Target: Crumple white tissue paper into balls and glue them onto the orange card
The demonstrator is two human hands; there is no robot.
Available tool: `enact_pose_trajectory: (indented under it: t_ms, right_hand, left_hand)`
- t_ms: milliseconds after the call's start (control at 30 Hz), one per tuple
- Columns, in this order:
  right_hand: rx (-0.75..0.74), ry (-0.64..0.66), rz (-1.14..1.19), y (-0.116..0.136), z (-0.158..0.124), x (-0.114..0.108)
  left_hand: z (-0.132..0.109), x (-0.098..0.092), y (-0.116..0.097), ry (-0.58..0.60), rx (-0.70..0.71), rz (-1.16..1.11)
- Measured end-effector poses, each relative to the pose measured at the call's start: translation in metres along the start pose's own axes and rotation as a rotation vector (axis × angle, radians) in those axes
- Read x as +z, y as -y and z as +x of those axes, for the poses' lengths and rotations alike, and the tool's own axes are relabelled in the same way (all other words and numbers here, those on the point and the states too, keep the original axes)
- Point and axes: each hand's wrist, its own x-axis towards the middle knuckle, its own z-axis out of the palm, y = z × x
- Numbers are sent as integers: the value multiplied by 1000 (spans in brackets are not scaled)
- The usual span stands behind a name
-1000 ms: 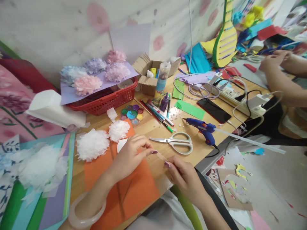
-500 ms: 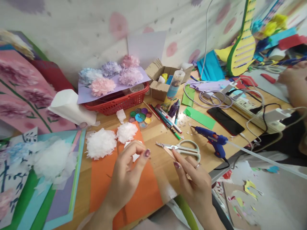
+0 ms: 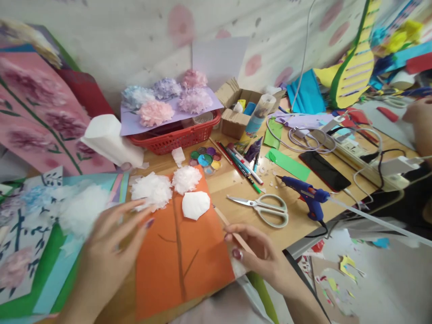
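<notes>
My left hand (image 3: 114, 238) is blurred, its fingers spread over the left edge of an orange paper sheet (image 3: 189, 270), just below a white tissue flower (image 3: 151, 191). It holds nothing. My right hand (image 3: 258, 252) pinches a thin brown paper strip (image 3: 222, 218) that slants up to the left along the sheet's right edge. On the orange sheet lie a smaller white tissue flower (image 3: 186, 179), a flat white paper piece (image 3: 195, 205) and thin brown strips laid like a stem with branches.
White-handled scissors (image 3: 266, 206) and a blue glue gun (image 3: 308, 195) lie right of the sheet. Behind are a paint palette (image 3: 205, 159), pens (image 3: 243, 164), a red basket (image 3: 178, 137) with pastel flowers, a cardboard box, a phone (image 3: 324, 170) and a power strip. Another person's hand (image 3: 418, 117) is far right.
My left hand let go and swept left to the orange sheet's edge, uncovering the white paper piece. My right hand drew back toward me with the brown strip. The view shifted left.
</notes>
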Motion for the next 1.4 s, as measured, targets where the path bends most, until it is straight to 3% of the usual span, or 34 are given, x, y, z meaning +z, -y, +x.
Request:
enact_pose_trajectory:
  t_ms: [100,167,267,400,567,1000,1400]
  right_hand:
    - [-41,80,-64,-9,-7,14]
    - [-185,26,-273,-18,-10,27]
    - [-387,-41,-565,-32,-10,43]
    - [-539,-41,-778,-47,1,53]
    - [-677,-84,-952,-52,10,55]
    - [-696,-72,-968,-49,7,52]
    - [-664,-163,-1382,-48,13,60]
  left_hand:
    - [25,45,-4,101,340,-17]
    - [34,70,2,221,427,-61]
    - [33,90,12,341,426,-79]
    - [24,92,21,422,429,-121]
    - [18,90,29,442,465,-98]
    - [15,96,32,424,495,-55]
    - [14,94,31,471,464,-74]
